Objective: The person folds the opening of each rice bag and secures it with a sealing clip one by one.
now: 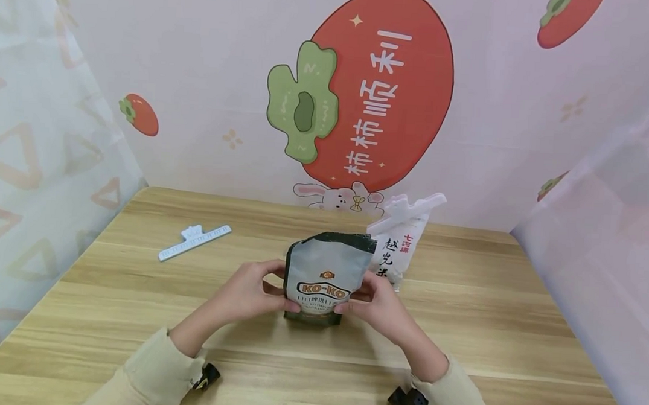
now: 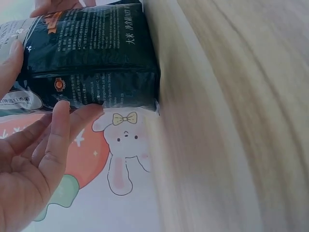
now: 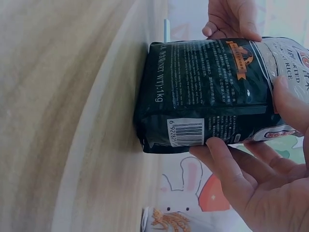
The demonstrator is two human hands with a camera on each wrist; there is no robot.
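Observation:
A silver and dark green bag of rice [image 1: 327, 257] stands upright on the table, with KO-KO printed on its front. My left hand [image 1: 250, 290] holds its left side, thumb in front and fingers along the side. On the opposite side, my right hand [image 1: 377, 304] grips the bag the same way. The left wrist view shows the dark lower part of the bag [image 2: 101, 53] close to the tabletop. A white barcode label [image 3: 187, 132] is visible on its side in the right wrist view. Whether the bag's dark top edge is sealed cannot be told.
Behind the rice bag, to the right, stands a white bag [image 1: 395, 254] with a pale pink clip [image 1: 405, 212] across its top. A light blue bag clip [image 1: 194, 242] lies on the wooden table [image 1: 471, 330] at the left. A printed backdrop [image 1: 486, 101] rises behind the table.

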